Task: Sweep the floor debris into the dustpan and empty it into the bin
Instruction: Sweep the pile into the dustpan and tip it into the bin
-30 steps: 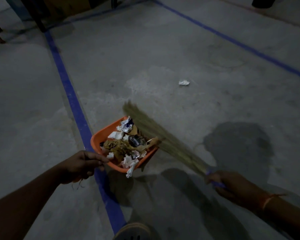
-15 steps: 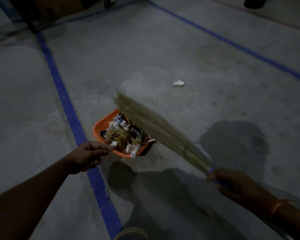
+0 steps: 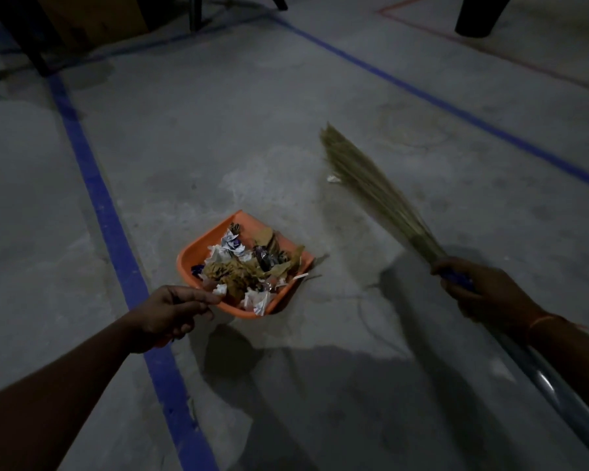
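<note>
An orange dustpan [image 3: 198,248] sits low over the concrete floor, piled with crumpled paper, dry leaves and wrappers [image 3: 249,270]. My left hand [image 3: 174,311] grips its handle at the near left side. My right hand [image 3: 480,294] grips the blue collar of a grass broom [image 3: 371,185], whose bristles fan out up and to the left, away from the pan. One small white paper scrap [image 3: 333,178] lies on the floor at the bristles' left edge. A grey shaft [image 3: 558,396] runs back from my right hand.
A blue floor line [image 3: 113,232] passes just left of the dustpan; another blue floor line [image 3: 456,110] crosses behind the broom. Dark furniture legs [image 3: 34,45] and a box stand at the back left. A black cylinder [image 3: 480,15] stands at the back right.
The broom has swung right, off the dustpan, and now lies beside the white paper scrap. The dustpan has stayed in my left hand with its load.
</note>
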`<action>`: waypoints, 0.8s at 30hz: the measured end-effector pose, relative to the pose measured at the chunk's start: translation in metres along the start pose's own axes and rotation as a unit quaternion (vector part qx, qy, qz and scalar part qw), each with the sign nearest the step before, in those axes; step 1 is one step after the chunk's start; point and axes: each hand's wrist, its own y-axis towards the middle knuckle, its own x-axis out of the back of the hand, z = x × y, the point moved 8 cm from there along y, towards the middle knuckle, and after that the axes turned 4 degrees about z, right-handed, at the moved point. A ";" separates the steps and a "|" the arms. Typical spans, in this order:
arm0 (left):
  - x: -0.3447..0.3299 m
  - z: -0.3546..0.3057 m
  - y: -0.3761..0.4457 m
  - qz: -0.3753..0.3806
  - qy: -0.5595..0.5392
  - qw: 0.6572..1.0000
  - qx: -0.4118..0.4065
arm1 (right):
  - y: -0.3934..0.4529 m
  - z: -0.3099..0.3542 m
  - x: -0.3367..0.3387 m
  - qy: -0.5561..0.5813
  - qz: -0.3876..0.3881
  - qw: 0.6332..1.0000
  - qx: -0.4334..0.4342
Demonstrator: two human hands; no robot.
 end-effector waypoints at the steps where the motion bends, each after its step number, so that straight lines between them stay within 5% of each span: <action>1: 0.000 -0.001 0.002 0.003 -0.001 1.000 -0.003 | 0.006 0.002 0.004 0.004 -0.002 1.000 -0.004; 24: -0.004 -0.009 0.017 0.034 0.018 0.999 -0.009 | -0.015 -0.006 -0.025 -0.012 0.110 0.993 -0.035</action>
